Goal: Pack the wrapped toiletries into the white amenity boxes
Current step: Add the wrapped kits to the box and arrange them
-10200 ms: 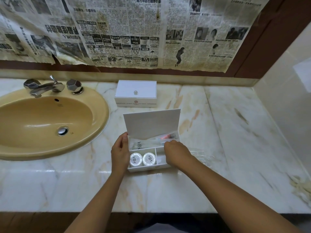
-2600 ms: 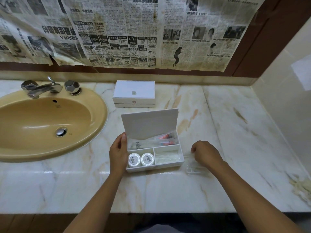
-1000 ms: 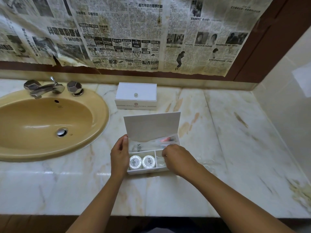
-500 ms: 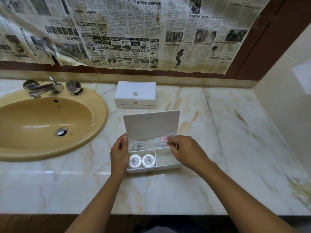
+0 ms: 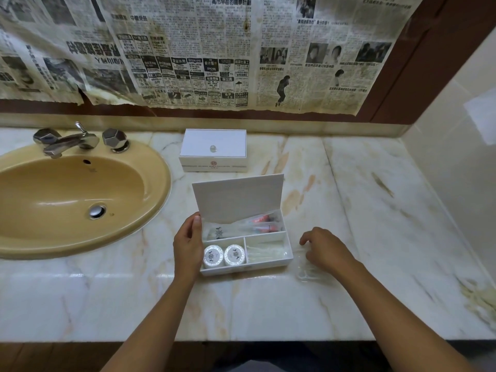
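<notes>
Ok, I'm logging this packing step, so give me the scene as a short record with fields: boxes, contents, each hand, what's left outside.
open box: white amenity box, lid upright, on the marble counter
back compartment: wrapped toiletries with orange parts
front left compartment: two round wrapped items
front right compartment: clear packets
closed box: second white box, behind the open one
left hand: holds the open box's left side
right hand: fingers curled over clear packets on the counter; hold unclear
</notes>
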Motion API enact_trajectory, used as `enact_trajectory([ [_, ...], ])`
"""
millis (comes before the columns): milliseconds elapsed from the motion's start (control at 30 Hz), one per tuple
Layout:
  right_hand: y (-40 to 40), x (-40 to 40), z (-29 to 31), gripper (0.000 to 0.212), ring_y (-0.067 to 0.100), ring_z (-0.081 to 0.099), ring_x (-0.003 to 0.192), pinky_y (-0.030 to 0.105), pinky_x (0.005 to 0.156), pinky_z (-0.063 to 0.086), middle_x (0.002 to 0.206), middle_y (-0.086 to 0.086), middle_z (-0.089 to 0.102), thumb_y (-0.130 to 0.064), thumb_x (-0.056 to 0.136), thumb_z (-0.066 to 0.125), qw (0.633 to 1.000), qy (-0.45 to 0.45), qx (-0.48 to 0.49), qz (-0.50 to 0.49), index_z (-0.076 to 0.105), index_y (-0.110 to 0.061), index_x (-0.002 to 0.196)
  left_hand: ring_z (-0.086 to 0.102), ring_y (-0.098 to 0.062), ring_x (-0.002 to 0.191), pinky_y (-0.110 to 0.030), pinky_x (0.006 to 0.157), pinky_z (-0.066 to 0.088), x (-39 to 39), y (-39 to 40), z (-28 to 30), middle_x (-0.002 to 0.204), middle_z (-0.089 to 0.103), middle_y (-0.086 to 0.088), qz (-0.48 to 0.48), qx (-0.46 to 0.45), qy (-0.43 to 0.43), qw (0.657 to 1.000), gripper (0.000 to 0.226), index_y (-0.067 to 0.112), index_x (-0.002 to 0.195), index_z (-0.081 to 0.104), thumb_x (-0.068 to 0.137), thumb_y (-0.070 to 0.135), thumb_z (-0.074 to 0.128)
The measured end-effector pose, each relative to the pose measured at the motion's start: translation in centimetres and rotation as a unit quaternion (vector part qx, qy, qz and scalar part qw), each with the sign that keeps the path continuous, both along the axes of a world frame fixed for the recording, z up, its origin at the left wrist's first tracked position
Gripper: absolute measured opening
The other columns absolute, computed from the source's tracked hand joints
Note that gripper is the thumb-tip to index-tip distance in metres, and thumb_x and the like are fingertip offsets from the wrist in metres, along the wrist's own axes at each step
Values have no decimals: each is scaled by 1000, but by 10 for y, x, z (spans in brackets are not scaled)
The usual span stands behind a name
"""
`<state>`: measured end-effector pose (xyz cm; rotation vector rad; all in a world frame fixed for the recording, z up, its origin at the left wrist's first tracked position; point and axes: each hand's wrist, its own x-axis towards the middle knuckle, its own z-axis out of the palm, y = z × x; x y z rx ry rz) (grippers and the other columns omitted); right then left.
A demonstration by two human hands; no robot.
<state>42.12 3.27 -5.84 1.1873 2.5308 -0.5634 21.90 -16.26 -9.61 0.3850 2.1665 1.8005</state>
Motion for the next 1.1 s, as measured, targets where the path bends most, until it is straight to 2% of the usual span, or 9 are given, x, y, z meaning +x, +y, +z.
enact_trajectory([
  [167, -2, 1, -5, 34, 18, 54, 95, 26, 79, 46, 107, 0, 54, 2, 85, 50, 1000, 9, 19, 7, 67, -20, 104, 58, 13, 98, 1, 79, 41, -2, 0, -2, 109, 68, 9, 5, 0, -4, 1000, 28, 15, 115, 66, 102, 29, 46],
  [333, -1, 1, -3, 32, 17, 51, 87, 26, 70, 42, 91, -4, 47, 2, 84, 43, 1000, 10, 27, 3, 66, -20, 91, 58, 18, 94, 2, 78, 40, -1, 1, 0, 105, 66, 13, 6, 10, -10, 1000, 19, 19, 111, 65, 100, 23, 50],
  [500, 2, 3, -2, 29, 16, 50, 93, 27, 69, 41, 97, -3, 51, -4, 91, 44, 999, 28, 41, 7, 64, -22, 100, 59, 14, 96, -1, 80, 42, -4, 0, -3, 108, 67, 8, -2, 7, -4, 1000, 22, 15, 116, 66, 99, 21, 53],
  [667, 4, -5, 11, 23, 17, 54, 94, 27, 71, 43, 104, -1, 59, -13, 98, 45, 991, 107, 81, 4, 65, -18, 106, 60, 7, 99, -2, 82, 43, -4, 0, -4, 112, 68, 4, 0, 10, 0, 1000, 24, 11, 118, 65, 99, 21, 54],
  [800, 0, -14, 32, 22, 19, 56, 94, 30, 74, 47, 103, 1, 64, -12, 97, 47, 978, 169, 122, 6, 67, -14, 106, 59, 12, 98, 0, 80, 42, -4, 0, -3, 109, 67, 9, -3, 8, -1, 1000, 23, 15, 117, 66, 99, 22, 53],
  [900, -7, -21, 48, 21, 23, 54, 96, 33, 78, 46, 103, 4, 65, -12, 96, 52, 965, 207, 160, 14, 70, -13, 106, 60, 6, 101, -1, 82, 43, -4, 0, -4, 111, 67, 8, 1, 7, -3, 1000, 24, 15, 118, 66, 99, 23, 53],
  [1000, -18, -30, 62, 15, 25, 51, 95, 35, 78, 40, 96, 5, 61, -13, 91, 61, 949, 244, 199, 29, 74, -14, 99, 60, 8, 99, -1, 81, 42, -4, 0, -3, 109, 67, 8, 6, 11, -9, 1000, 23, 15, 117, 66, 99, 22, 53],
  [1100, -38, -40, 65, 11, 26, 50, 87, 35, 72, 37, 84, 3, 54, -12, 85, 68, 944, 269, 178, 66, 76, -18, 90, 59, 16, 94, 0, 79, 42, -3, 0, -2, 105, 66, 12, 6, 13, -11, 1000, 20, 17, 114, 65, 99, 21, 53],
])
